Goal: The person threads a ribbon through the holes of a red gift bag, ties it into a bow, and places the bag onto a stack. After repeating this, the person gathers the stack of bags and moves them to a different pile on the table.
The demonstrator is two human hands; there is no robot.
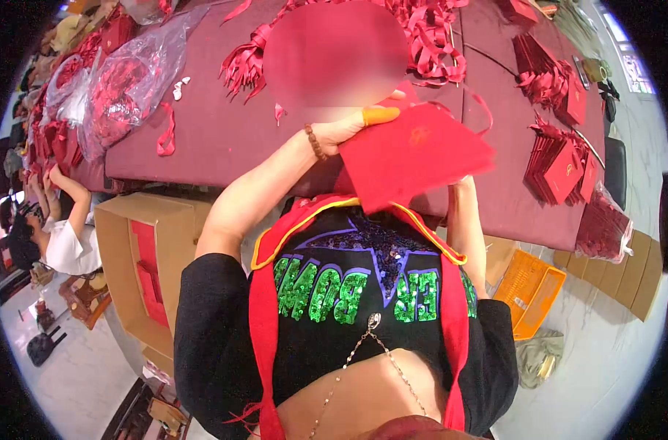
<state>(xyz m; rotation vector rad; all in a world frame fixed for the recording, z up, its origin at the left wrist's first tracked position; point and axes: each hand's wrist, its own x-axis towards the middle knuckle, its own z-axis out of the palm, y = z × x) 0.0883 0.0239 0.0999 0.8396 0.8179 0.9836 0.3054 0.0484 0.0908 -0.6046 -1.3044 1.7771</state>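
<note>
A flat red gift bag [422, 154] with a small gold emblem is held up in front of my chest, above the table's near edge. My left hand [356, 125] is closed on its upper left corner, the thumb in an orange finger cot [381, 115] and a beaded bracelet at the wrist. My right hand [463, 183] is behind the bag's lower right side, its fingers hidden. A loop of red ribbon [486, 110] curves beside the bag's upper right edge. Bunches of red ribbons [247, 62] lie beyond, partly covered by a blurred round patch.
Stacks of red bags [557, 169] with ribbons lie on the right of the maroon table [216, 139]. Clear plastic [132, 81] wraps red items on the left. A cardboard box [117, 257] and an orange crate [530, 293] stand below. Another person [70, 242] works at far left.
</note>
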